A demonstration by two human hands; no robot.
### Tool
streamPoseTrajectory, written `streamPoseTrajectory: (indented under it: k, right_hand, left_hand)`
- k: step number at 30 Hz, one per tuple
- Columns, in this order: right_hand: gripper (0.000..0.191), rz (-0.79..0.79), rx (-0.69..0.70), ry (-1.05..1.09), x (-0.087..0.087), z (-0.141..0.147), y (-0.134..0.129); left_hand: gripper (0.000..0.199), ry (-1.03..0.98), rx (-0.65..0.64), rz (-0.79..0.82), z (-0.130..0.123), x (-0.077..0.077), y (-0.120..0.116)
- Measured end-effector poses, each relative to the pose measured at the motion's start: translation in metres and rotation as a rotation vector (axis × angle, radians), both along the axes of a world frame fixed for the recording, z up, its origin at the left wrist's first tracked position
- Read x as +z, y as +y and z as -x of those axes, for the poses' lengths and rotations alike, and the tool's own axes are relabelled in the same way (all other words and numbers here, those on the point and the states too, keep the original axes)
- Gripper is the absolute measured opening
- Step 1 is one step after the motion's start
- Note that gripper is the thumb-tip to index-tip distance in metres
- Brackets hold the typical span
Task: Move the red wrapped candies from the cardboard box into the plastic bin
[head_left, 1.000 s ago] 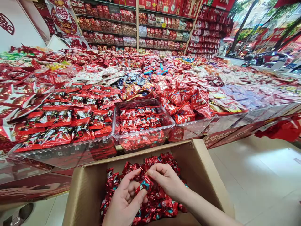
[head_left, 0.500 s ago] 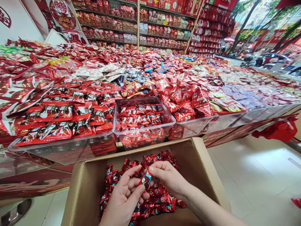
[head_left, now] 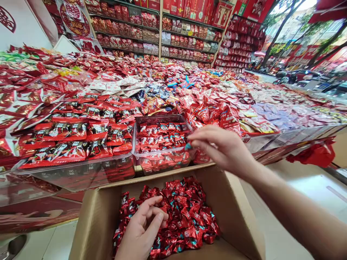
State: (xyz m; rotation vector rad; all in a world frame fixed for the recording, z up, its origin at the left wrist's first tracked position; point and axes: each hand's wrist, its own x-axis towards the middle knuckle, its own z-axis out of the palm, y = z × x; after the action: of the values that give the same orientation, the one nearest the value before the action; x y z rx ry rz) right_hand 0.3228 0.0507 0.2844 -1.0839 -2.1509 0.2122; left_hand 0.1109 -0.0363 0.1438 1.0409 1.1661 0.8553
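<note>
My right hand (head_left: 221,146) is raised at the right side of a clear plastic bin (head_left: 159,153), pinching a small red and teal wrapped candy (head_left: 188,146) between thumb and fingertips. Inside that bin lie similar candies (head_left: 159,139) in neat rows. Lower down, my left hand (head_left: 145,224) hovers over the cardboard box (head_left: 92,220), fingers loosely curled, thumb and index apart, with nothing visible in them. A loose heap of red wrapped candies (head_left: 187,213) covers much of the box floor beside and beneath it.
To the left stands a bin of black and red packets (head_left: 70,135). Red pyramid-shaped packets (head_left: 202,112) are piled to the right. Many more sweets spread across the display behind, before stocked shelves (head_left: 189,41). A red bag (head_left: 314,153) hangs at the right above the tiled floor (head_left: 303,202).
My right hand has left my left hand and moved up and right to the clear bin, carrying the candy. My left hand stays over the box, without the candy.
</note>
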Motion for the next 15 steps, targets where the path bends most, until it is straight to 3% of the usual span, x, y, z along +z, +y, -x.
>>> streamPoseTrajectory:
  k: [3,7,11,15]
  right_hand:
    - [0.019,0.035,-0.069,-0.314,0.014,0.002,0.041]
    - [0.021,0.215,-0.088,-0.695,0.007,0.018,0.084]
    - [0.023,0.335,-0.073,-1.026,0.000,0.039,0.098]
    - [0.025,0.370,0.013,-1.208,-0.006,0.054,0.099]
  left_hand:
    - [0.029,0.025,0.028,-0.011,-0.001,-0.002,-0.001]
    - [0.025,0.043,0.037,-0.030,-0.001,-0.005,-0.003]
    - [0.025,0.105,0.010,-0.055,0.000,-0.009,-0.003]
    - [0.027,0.159,-0.017,-0.072,0.002,-0.013,-0.003]
